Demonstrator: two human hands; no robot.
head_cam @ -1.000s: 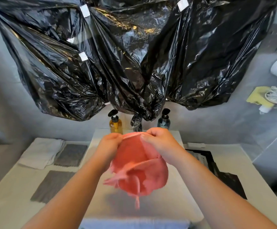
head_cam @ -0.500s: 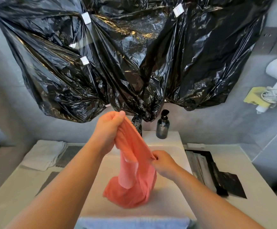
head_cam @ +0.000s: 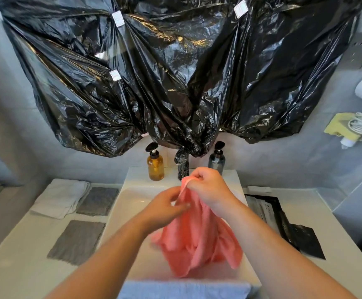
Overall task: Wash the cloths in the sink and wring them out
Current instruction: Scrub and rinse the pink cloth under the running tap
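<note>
Pink cloth (head_cam: 197,240), held up over the sink (head_cam: 137,197) and hanging in loose folds toward the basin. Whether it is wet cannot be told.

Left of the sink, on the worktop (head_cam: 24,266), lie a folded white towel (head_cam: 61,197), a grey cloth (head_cam: 99,200) just beside it and a second grey cloth (head_cam: 77,241) nearer the viewer, both flat and unheld. Behind the basin stand an amber pump bottle (head_cam: 155,167), the tap (head_cam: 182,167) wrapped in black plastic, and a dark pump bottle (head_cam: 216,160). Right of the sink lie black packets (head_cam: 283,225).

Step in hand, as judged: gathering the cloth along its length before a wring. To do it well, the lower hand should bunch the hanging fabric into a single rope. Both hands then take full grips well apart and twist in opposite directions, kept low over the basin — so that any water falls inside the rim, not on the worktop or the pale blue towel (head_cam: 184,289) at the front edge.

Position relative to the hands: the left hand (head_cam: 165,209) pinches a fold on the cloth's left side, thumb against fingertips. The right hand (head_cam: 208,186), higher and nearer the tap, is closed round the top corner — the rest of the cloth hangs below it, between the two wrists.
</note>
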